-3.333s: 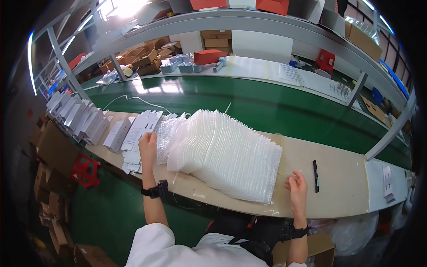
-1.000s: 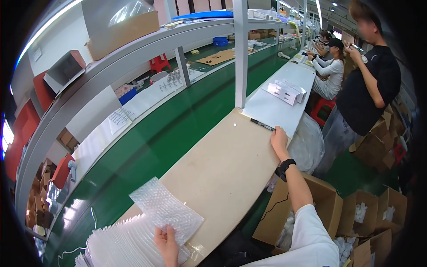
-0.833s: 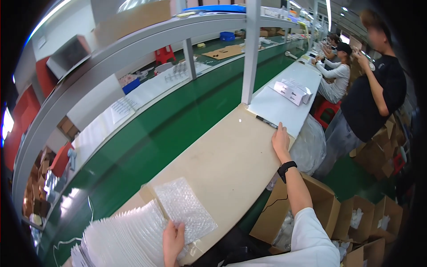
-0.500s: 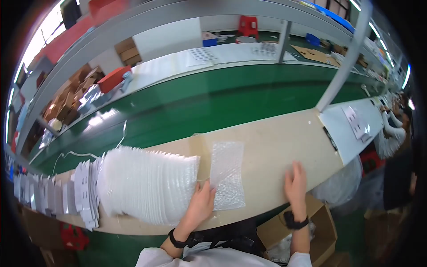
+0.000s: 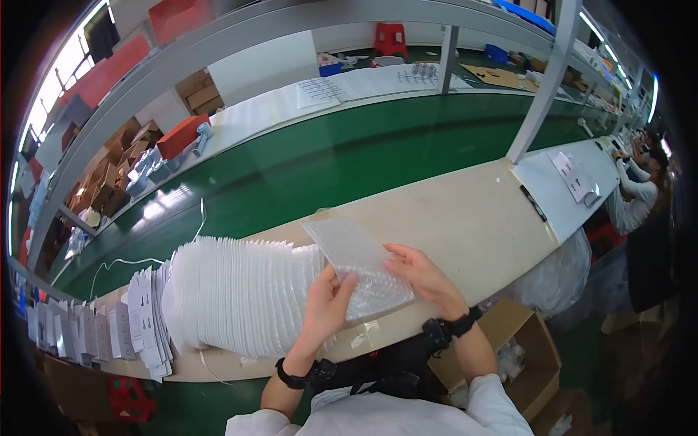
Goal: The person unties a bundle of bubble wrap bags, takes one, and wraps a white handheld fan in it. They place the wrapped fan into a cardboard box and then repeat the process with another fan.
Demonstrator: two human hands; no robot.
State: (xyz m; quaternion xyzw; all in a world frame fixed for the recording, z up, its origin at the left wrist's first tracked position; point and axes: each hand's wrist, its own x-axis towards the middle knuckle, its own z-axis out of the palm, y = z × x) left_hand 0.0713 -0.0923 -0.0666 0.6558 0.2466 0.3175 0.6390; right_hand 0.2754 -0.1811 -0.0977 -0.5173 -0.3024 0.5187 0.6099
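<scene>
A flat, clear bubble-wrap bag (image 5: 356,251) is tilted up off the worktable, just right of a long row of stacked bubble-wrap bags (image 5: 240,291). My left hand (image 5: 327,301) grips its near left edge, the thumb lying on top. At the bag's right side is my right hand (image 5: 425,276), its thumb and index finger closed on the edge. Parts of the fingers are hidden behind the plastic.
Left of the row stand folded white printed cards (image 5: 145,312) and small grey-white boxes (image 5: 94,330). A green conveyor belt (image 5: 305,174) runs beyond the beige worktable (image 5: 451,211). An open carton (image 5: 527,363) sits below right. A black pen (image 5: 533,203) lies on a white board.
My right hand has come left from over the table to the bag. The bag, flat before, is now lifted and tilted, with my left hand on its edge.
</scene>
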